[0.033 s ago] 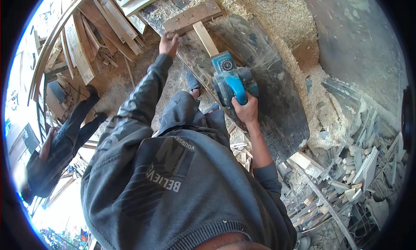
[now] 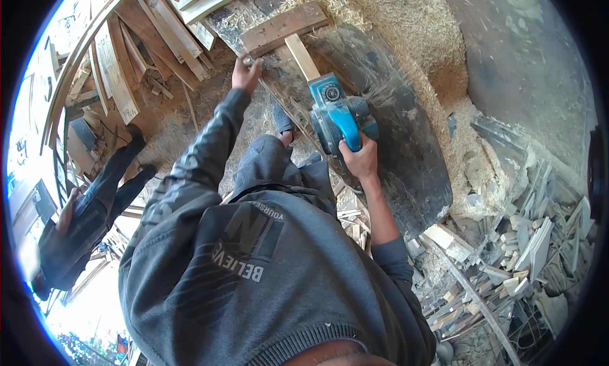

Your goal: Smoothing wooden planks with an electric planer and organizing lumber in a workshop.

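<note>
My right hand (image 2: 361, 160) is wrapped round the handle of a blue electric planer (image 2: 342, 115). The planer rests on a narrow light wooden strip (image 2: 302, 56), whose far end sticks out ahead of it. Crosswise at that end lies a thick brown board (image 2: 283, 27), on the dark, worn workbench top (image 2: 412, 137). My left hand (image 2: 245, 75) is at the bench's left edge, just below the board's left end, its fingers loosely bent and apart. I see nothing clearly held in it.
Wood shavings (image 2: 438, 45) are heaped along the bench's far and right sides. Long planks (image 2: 114, 74) lean at the upper left. A person in dark clothes (image 2: 82, 233) is at the left. Offcuts (image 2: 514, 264) litter the lower right.
My left hand has drawn slightly back toward me from the brown board's end. The board and strip appear very slightly shifted; the planer stays nearly in place in my right hand.
</note>
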Demonstrator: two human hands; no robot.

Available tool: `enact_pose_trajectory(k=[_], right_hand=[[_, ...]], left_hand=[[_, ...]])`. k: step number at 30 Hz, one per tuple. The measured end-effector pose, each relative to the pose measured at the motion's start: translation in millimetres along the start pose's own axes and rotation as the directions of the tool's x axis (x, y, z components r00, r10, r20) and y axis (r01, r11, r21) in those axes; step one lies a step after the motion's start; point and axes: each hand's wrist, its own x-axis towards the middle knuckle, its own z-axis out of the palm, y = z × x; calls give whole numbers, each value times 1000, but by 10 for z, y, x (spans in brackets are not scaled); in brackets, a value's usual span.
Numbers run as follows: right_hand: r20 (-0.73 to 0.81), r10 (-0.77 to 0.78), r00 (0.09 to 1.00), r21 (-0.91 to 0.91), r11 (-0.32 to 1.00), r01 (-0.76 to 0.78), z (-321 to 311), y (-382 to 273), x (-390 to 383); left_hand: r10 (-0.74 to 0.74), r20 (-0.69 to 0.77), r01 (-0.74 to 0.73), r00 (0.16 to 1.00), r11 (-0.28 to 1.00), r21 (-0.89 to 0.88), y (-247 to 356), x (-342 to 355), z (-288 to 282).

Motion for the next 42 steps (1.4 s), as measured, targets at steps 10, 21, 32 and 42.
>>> enact_pose_trajectory(k=[10, 21, 32, 42], right_hand=[[111, -122, 986, 20, 992, 121, 765, -930, 1299], [122, -224, 967, 58, 974, 218, 1216, -1115, 2221], [312, 2, 950, 772, 582, -254, -534, 64, -99], [-305, 425, 852, 802, 597, -10, -1191, 1584, -1960]], left_hand=[[-898, 74, 901, 434, 430, -63, -2157, -1869, -2076], [-796, 54, 779, 603, 573, -254, -1658, -1780, -2118], [-668, 317, 709, 674, 704, -24, -1191, -1898, -897], [-575, 469, 557, 671, 808, 193, -395, -2006, 618]])
